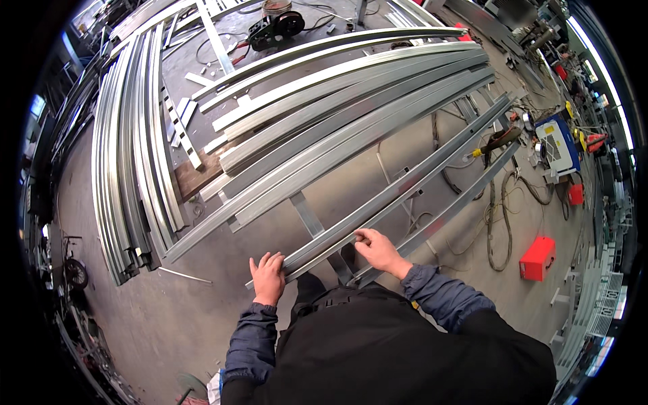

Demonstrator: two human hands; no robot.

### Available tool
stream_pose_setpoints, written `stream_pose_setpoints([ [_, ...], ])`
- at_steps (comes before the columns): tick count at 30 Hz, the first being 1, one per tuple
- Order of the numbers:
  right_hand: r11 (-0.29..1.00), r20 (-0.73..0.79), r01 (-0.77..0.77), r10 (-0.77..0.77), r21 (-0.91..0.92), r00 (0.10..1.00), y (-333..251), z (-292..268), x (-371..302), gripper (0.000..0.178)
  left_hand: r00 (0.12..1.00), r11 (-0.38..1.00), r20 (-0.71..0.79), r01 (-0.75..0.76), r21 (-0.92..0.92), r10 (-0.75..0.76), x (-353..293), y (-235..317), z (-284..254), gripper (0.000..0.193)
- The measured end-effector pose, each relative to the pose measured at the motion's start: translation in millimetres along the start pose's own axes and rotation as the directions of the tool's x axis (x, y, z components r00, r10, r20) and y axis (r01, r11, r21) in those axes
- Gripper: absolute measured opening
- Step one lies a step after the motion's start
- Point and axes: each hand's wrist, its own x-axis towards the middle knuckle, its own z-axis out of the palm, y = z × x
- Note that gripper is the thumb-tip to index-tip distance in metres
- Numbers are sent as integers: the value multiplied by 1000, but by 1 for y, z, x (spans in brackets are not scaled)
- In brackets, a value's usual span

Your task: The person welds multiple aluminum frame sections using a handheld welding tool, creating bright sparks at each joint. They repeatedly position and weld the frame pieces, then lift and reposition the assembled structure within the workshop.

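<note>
A long galvanised metal channel runs in front of my body, from the lower middle toward the upper right. Over its near-left end my left hand is closed, thumb on the outer side and fingers over the top. Farther along, my right hand has its fingers curled onto the channel's near edge; the fingertips are partly hidden. Flat metal crossbars pass beneath the channel. Another metal profile lies nearer me on the right, apart from the channel.
Several long metal profiles lie beyond, with another bundle at left. A red metal box and a white-and-blue machine stand on the right among cables. A black wheeled machine sits at the back.
</note>
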Motion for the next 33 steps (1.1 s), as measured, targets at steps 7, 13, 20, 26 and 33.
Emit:
stream_pose_setpoints([
  [7, 745, 79, 444, -471, -498, 879, -14, 8, 41, 53, 994, 998, -105, -6, 62, 13, -7, 25, -25, 61],
  [13, 411, 550, 692, -420, -594, 722, -24, 33, 98, 52, 965, 971, -110, -233, 60, 238, -30, 62, 6, 73],
  [20, 324, 610, 712, -368, -623, 701, -23, 31, 104, 29, 968, 948, -49, -230, 220, 246, -50, 48, 20, 71],
  [26, 293, 581, 692, -384, -660, 717, -5, 18, 113, 28, 973, 958, -77, -198, 205, 218, -57, 45, 27, 70],
  [33, 292, 543, 677, -425, -676, 725, 8, 32, 115, 26, 976, 970, -53, -202, 138, 211, -55, 46, 27, 70],
])
